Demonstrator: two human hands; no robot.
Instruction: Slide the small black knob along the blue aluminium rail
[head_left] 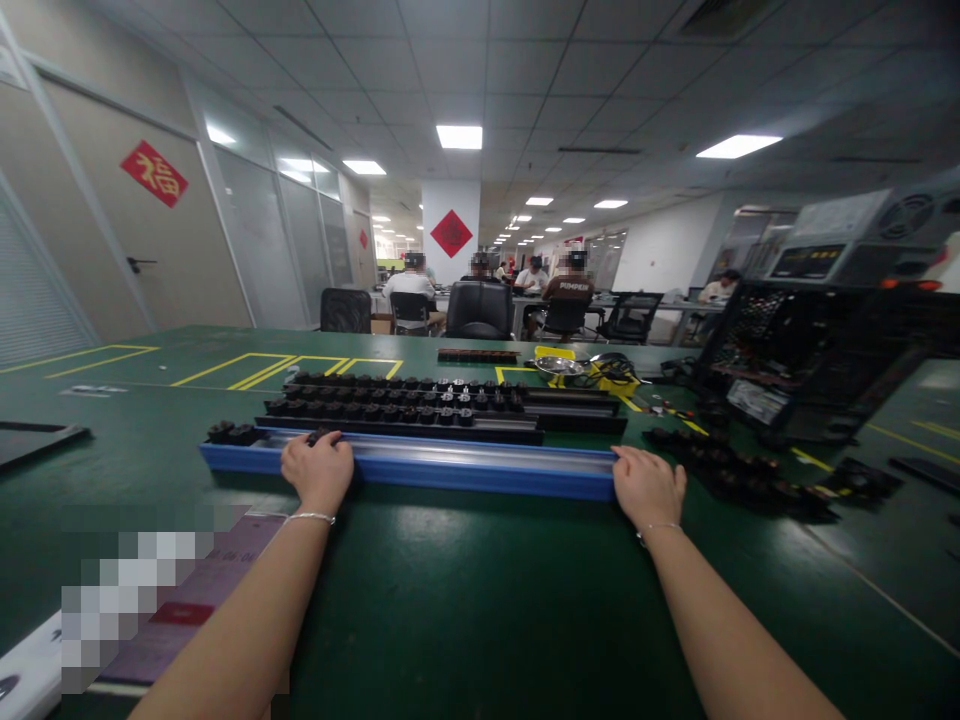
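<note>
A long blue channel rail (480, 475) with a shiny metallic inner face lies crosswise in front of me. Two small black round parts (232, 433) sit in its left end. My left hand (319, 472) is closed over the rail right of them, its fingertips on another small black part (324, 437), mostly hidden. At the rail's right end, my right hand (646, 486) grips the edge with bent fingers. Just behind stand black rails (577, 424) lined with several black round parts (367, 411), a few of them with silvery tops.
Loose black parts (739, 470) lie in a heap to the right, before an opened computer case (780, 350). A metal dish (559, 367) and black cables (619, 368) are farther back. On the left are a black tray (45, 440) and a purple printed sheet (199, 600).
</note>
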